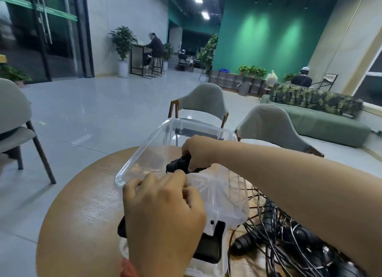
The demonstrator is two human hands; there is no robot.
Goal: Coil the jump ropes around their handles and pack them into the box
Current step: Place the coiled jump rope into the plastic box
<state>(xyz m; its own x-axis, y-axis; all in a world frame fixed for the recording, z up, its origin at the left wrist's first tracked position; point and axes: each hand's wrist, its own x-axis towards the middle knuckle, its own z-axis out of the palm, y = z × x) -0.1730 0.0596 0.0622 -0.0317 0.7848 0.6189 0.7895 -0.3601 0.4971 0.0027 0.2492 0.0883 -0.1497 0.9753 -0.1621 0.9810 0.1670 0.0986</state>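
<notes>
Round wooden table (82, 204) holds a clear box (140, 150); green wall (268, 39) beyond.

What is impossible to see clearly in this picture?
Head view: what the left hand pinches, if anything; its own back hides the fingertips.
Head view: how many ropes the pile holds; tangled, crossed by the right forearm, cut off by the bottom edge.
Head view: black object at the box's near end; the left hand covers part.
</notes>
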